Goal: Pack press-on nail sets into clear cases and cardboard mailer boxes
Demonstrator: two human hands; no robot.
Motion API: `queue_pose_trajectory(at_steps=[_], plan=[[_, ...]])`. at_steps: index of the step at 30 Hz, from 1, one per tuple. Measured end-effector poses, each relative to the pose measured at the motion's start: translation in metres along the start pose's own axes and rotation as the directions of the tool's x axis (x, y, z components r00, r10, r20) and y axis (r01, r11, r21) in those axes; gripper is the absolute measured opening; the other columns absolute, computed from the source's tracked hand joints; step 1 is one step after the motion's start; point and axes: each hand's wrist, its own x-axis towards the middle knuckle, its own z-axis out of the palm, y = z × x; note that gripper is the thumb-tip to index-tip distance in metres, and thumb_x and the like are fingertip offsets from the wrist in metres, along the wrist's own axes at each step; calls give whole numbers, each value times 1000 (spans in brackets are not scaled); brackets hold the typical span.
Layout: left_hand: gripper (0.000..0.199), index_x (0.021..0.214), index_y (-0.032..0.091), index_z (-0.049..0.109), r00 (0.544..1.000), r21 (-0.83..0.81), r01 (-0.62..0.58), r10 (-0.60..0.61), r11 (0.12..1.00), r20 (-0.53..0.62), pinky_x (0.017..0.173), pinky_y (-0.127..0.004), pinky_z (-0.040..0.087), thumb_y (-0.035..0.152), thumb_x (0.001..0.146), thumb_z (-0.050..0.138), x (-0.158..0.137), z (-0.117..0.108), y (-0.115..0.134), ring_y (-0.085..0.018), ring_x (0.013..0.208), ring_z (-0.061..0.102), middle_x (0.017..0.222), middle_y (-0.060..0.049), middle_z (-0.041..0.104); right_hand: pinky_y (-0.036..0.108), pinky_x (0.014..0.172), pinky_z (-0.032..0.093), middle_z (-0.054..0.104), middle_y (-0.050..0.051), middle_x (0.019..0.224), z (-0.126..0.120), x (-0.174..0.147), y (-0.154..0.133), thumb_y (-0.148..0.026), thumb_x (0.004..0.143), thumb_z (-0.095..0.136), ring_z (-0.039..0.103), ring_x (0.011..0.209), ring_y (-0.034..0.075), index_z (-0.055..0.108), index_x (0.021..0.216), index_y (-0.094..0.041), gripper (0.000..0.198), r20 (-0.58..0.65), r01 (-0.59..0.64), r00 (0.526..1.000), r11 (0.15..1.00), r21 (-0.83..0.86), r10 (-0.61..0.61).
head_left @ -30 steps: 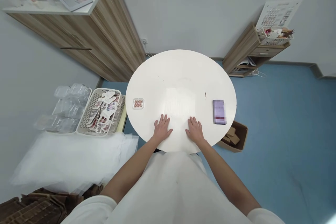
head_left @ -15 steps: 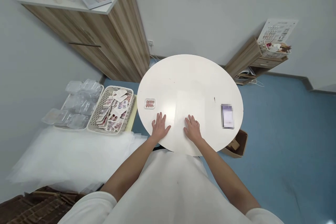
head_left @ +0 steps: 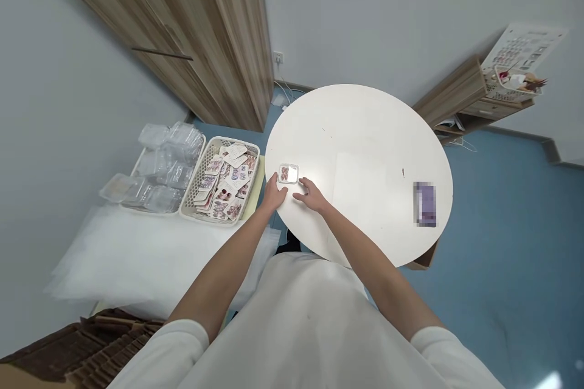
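A small clear plastic box [head_left: 285, 172] of reddish nail-shaped pieces, probably press-on nails, lies near the left edge of the white round table [head_left: 360, 124]. Glare whitens the box's right half. My left hand [head_left: 274, 194] is at the box's lower left corner, thumb apart from the fingers. At its lower right corner is my right hand [head_left: 312, 196], with fingers and thumb spread. Both hands' fingertips come right up to the box; whether they touch it I cannot tell. Neither hand is closed around anything.
A blurred-out purple, phone-like object [head_left: 425, 204] lies at the table's right. Left of the table stand a white basket of nail cards [head_left: 223, 185] and a basket of clear plastic boxes [head_left: 159, 170]. White sheeting [head_left: 150, 249] lies below them. A wooden cabinet [head_left: 219, 55] stands behind.
Both hands have left their flat rest near the table's front edge and reached to the box on the left. The view has shifted, so the table appears further right.
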Motion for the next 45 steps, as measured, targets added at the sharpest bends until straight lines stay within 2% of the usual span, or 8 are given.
queue_pose_trajectory(at_steps=[6,11,14,17,21,27,36,45], plan=[[65,128,15,33,998,-21,-63,64,998,18,96,-36,36,15,67,52,-8,8,-2,-25,116,42,126,-11,44,37,96,36,37,11,133,9,-1,0,-39,65,63,38,120,24,33,128,-17,73,-41,-73,996,969,234,85],[61,126,16,36,983,-106,-152,161,983,87,88,-33,43,14,67,50,-33,28,14,-21,106,50,119,-10,49,35,86,43,43,10,127,-3,-30,22,-31,67,60,44,113,22,41,122,-19,59,-218,-72,966,954,292,140],[58,124,18,40,941,-99,-288,301,952,157,89,-34,43,13,67,49,-50,45,29,-21,111,46,123,-8,46,34,84,44,50,9,119,-15,-55,39,-30,69,56,51,104,20,48,114,-20,47,-378,-34,916,964,263,135],[55,121,20,44,867,-57,-433,433,900,248,95,-38,39,13,66,50,-68,61,42,-23,116,42,126,-7,43,34,82,45,55,8,108,-29,-82,55,-30,72,52,55,95,18,54,104,-19,34,-526,-15,839,972,234,139],[56,121,22,45,804,-28,-501,477,865,355,96,-40,38,13,66,50,-91,82,56,-23,114,43,125,-6,44,32,76,47,60,6,92,-51,-116,74,-31,72,50,57,84,17,58,85,-19,19,-605,-37,778,973,227,170],[49,115,20,51,776,-18,-500,457,866,435,94,-37,41,13,67,50,-123,111,70,-21,111,46,120,-7,47,31,67,47,61,4,93,-84,-157,105,-30,68,52,59,72,15,57,86,-20,21,-511,-142,820,956,256,258],[38,105,18,58,859,88,-430,378,898,346,89,-36,45,14,69,48,-165,140,69,-19,101,53,110,-6,54,32,71,48,60,3,93,-99,-184,141,-21,68,49,60,71,14,56,88,-21,21,-335,-110,927,976,188,169],[33,104,19,57,892,151,-419,375,895,251,86,-37,46,15,73,46,-188,156,63,-19,99,53,107,-7,54,31,68,49,58,5,94,-95,-191,162,-15,71,45,58,69,14,54,89,-20,21,-251,-17,968,1000,23,22]])
